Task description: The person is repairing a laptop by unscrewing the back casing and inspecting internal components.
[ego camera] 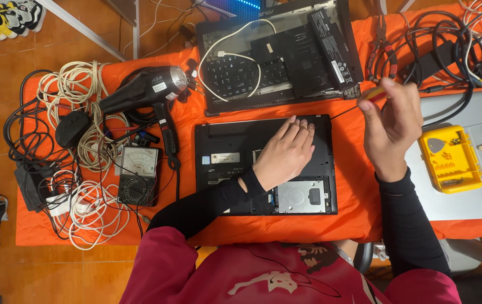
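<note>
**Two hands over an opened laptop, screwdriver raised**

The left hand (285, 153) lies flat, fingers (300, 128) spread and holding nothing, on the upturned base of the laptop (224, 163), which rests on the orange surface (353, 202). The right hand (392, 130) hovers clear of the base, to its right, fingers curled shut around a screwdriver (373, 94) with a red-and-yellow handle. The thin shaft runs leftward and slightly down from those fingers towards the laptop's far right corner; its tip is too fine to place exactly. The laptop's long axis runs left to right, and its open bay with the silver drive (302, 197) sits just below the left fingers, nearer the person. The left hand is the one in contact; the right is close but apart. A yellow bit case (449, 160) lies right of the right hand, a second laptop (280, 53) beyond both hands, and a hair dryer (145, 90) and meter (138, 175) well left. The left palm hides the base's middle; any screws there cannot be made out.
</note>
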